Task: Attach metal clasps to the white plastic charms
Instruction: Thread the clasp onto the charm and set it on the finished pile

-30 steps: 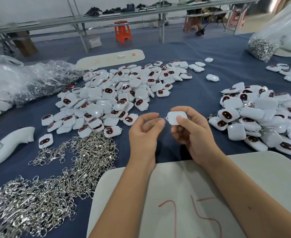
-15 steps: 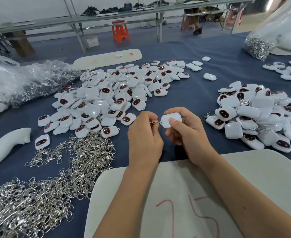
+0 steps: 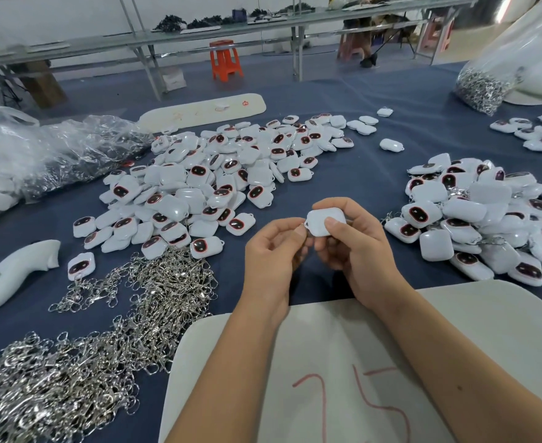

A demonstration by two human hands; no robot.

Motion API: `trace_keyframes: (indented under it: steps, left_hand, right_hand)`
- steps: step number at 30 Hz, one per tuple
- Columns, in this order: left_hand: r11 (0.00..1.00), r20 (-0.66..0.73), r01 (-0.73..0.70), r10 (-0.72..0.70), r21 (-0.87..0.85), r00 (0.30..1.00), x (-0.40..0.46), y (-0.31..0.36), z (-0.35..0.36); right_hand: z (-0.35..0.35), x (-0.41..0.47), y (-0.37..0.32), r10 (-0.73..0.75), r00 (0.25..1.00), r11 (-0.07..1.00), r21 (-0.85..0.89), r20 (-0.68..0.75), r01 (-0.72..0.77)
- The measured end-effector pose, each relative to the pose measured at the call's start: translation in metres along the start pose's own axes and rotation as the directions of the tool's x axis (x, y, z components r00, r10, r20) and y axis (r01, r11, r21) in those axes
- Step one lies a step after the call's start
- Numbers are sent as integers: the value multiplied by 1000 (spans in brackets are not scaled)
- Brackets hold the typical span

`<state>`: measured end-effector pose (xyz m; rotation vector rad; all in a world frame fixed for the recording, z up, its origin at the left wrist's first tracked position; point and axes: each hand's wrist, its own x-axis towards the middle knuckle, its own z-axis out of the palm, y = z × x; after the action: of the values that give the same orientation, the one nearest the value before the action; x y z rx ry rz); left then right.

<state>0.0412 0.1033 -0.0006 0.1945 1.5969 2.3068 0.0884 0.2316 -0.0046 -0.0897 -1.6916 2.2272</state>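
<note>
Head view looks down on a wide worktop [image 3: 375,174] covered in dark blue cloth. Beyond it, at twelve o'clock, long metal-framed benches [image 3: 231,30] cross the room, with an orange stool [image 3: 225,60] on the floor beneath them. A white board [image 3: 454,330] with red numerals lies at six o'clock under both forearms; a second, longer white board [image 3: 199,111] lies at eleven o'clock. Crumpled clear plastic bags [image 3: 55,151] sit at nine to ten o'clock, and a clear bag of metal parts [image 3: 483,87] stands at two o'clock. The biggest heap of white plastic charms [image 3: 218,183] spreads from the centre toward eleven o'clock; a smaller pile of charms [image 3: 480,219] sits at three o'clock, some with metal showing among them. A mass of silver metal clasps [image 3: 110,330] runs from seven to eight o'clock, and a white moulded handle-shaped piece [image 3: 11,276] lies at nine o'clock.

At the centre, the right hand [image 3: 355,251] holds one charm [image 3: 325,221] in a close grip, thumb on its top face. The left hand [image 3: 271,254] pinches narrowly at the charm's left corner, where a small bit of metal [image 3: 304,224] shows; the clasp itself is mostly hidden by the fingers.

Compared with half a second ago, the left hand has rolled so its fingertips now press right against the charm's corner, and the right thumb sits further across the charm.
</note>
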Motion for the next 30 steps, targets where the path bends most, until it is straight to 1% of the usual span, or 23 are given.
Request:
trace_keyframes:
  steps: [1,3,5,6,7,8,10,11,12,13,15,16,18,21,24,25,26,27,28,29,30]
  left_hand:
    - [999,22,26,-26,-27,999,0,0,0]
    - [999,21,35,-35,-20,999,0,0,2]
    - [998,-17,-4,5,63,1000,1,-1,3]
    - [987,-36,-47,53,154,998,1,-1,2]
    - [952,-46,-110,128,284,991,2,-2,1]
    - [884,-37,-183,220,429,975,2,-1,-1]
    - [693,32,-308,381,652,924,1,0,-4]
    - [608,72,-346,428,714,901,0,0,-5]
    - [548,100,-368,456,752,884,0,0,-5]
    - [507,117,-379,474,774,873,1,-1,-5]
    - [462,125,-387,502,798,856,0,-3,-4]
    - [460,118,-390,515,798,849,0,-4,-3]
    - [516,86,-392,519,761,850,-1,-5,-3]
    - [644,30,-365,468,672,883,-1,-5,-1]
    - [808,-85,-255,350,532,933,2,-6,13]
    - [863,-121,-196,282,466,952,4,-6,20]
    - [911,-136,-134,201,390,970,7,-5,30]
    - [950,-121,-81,122,302,985,10,-3,40]
    - [976,-80,-44,63,214,995,13,-1,51]
    - [989,-28,-27,32,145,999,17,2,62]
    - [994,21,-28,26,107,999,20,5,71]
  right_hand:
    - [0,0,0,3,1000,1000,15,-5,-3]
    - [0,0,-1,6,1000,1000,27,-15,-6]
    - [1,0,-1,7,1000,1000,24,-21,-6]
    - [1,-1,0,6,1000,1000,16,-27,-5]
    - [2,0,0,4,999,1000,5,-35,-4]
    - [2,0,0,6,999,1000,-4,-45,-6]
    - [2,0,0,12,999,1000,-22,-53,-14]
    - [2,-1,0,12,999,999,-35,-50,-13]
    - [2,-1,1,8,999,999,-47,-44,-10]
    - [2,-1,1,3,999,998,-56,-40,-5]
    - [3,-1,2,-5,999,998,-59,-43,2]
    - [3,-1,2,-8,999,998,-57,-51,5]
    - [3,0,3,-12,996,998,-61,-89,7]
    - [2,1,4,-13,979,998,-65,-201,0]
    - [2,4,5,-60,930,997,-70,-363,36]
    - [3,4,6,-102,896,993,-96,-432,67]
    - [2,4,6,-161,846,985,-138,-508,104]
    - [1,4,5,-225,779,973,-182,-585,145]
    - [-1,5,3,-292,696,956,-216,-656,197]
    - [-4,5,-2,-349,614,936,-240,-708,256]
    - [-8,5,-6,-397,550,915,-264,-735,307]
